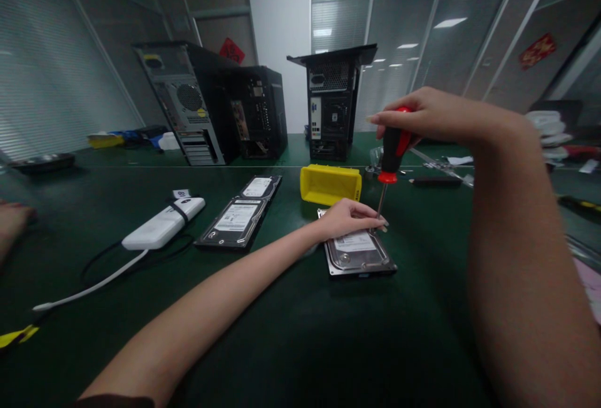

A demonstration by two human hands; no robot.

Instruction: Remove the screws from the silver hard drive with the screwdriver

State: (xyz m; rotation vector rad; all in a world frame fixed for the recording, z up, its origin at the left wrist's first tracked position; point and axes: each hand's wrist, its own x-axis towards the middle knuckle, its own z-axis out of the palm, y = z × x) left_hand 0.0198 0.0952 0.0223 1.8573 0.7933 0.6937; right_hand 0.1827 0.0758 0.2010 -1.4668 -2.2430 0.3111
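My right hand (413,117) grips the red and black handle of a screwdriver (393,151) from above. The screwdriver stands nearly upright, its metal shaft pointing down at a hard drive (359,248). Low over this drive, my left hand (350,217) has its thumb and fingers closed around the lower end of the shaft. The screwdriver's tip and whatever screw lies under it are hidden by those fingers. The drive lies flat on the green table, label side up. Just behind it is a yellow plastic bin (331,184).
Two more hard drives (239,215) lie end to end at left, beside a white power bank (164,223) with cables. Computer cases (188,101) and another tower (332,107) stand behind. A dark pen-like tool (436,181) lies right. Another person's hand (14,220) shows at the left edge.
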